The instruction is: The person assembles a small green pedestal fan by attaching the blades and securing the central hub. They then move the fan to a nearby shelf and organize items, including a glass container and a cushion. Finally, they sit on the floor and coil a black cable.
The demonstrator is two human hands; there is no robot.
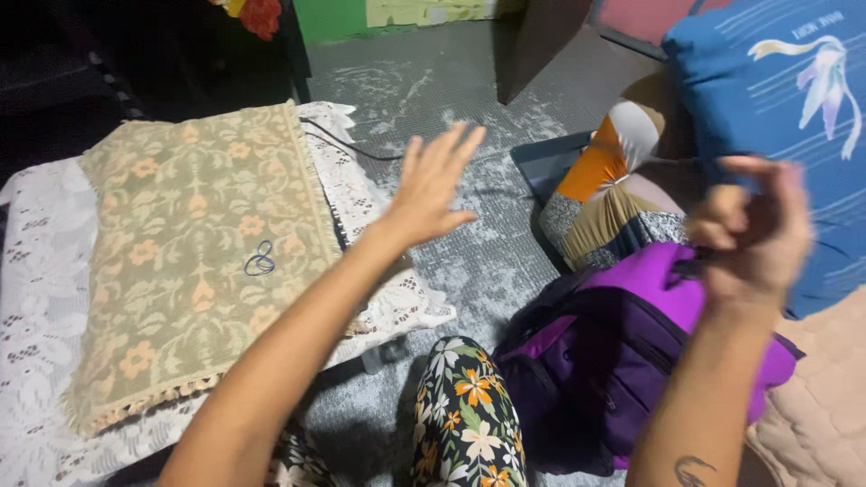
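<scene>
Nearest the camera, a knee in flowered fabric sits beside a purple backpack on the grey floor. Just above the bag, the right hand hangs blurred, fingers curled together as if pinching something small; I cannot tell what, if anything, it holds. The left hand is raised farther left, fingers spread and empty, over the edge of a low tabletop draped in a floral cloth over white lace, a small blue loop lying on it. The hands seem mid-gesture between bag and tabletop. Beyond lie a patchwork cushion and a blue pillow.
</scene>
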